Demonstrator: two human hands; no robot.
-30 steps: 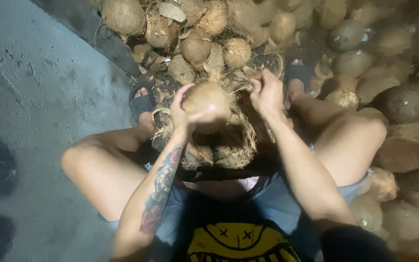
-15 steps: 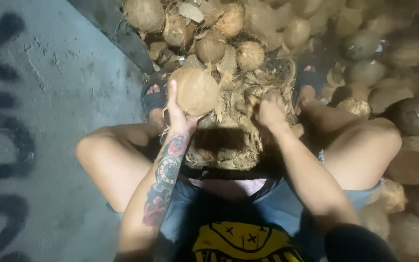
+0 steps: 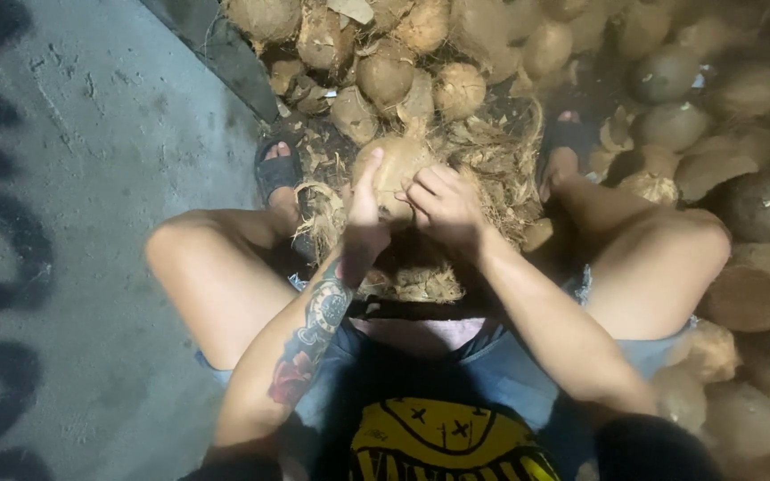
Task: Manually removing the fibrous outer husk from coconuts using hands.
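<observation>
Fibrous brown coconut point(image 3: 396, 165) sits between the knees, above loose husk | left hand point(image 3: 363, 223) grips its left flank, fingers up | right hand point(image 3: 446, 207) clenches husk on the right | pile of coconuts point(image 3: 385, 53) beyond

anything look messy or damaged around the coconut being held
Yes. The coconut between the left hand and right hand has its husk partly torn away, with ragged fibres hanging around it. Loose husk scraps lie heaped between the person's knees, and more litter the ground by the sandal.
</observation>
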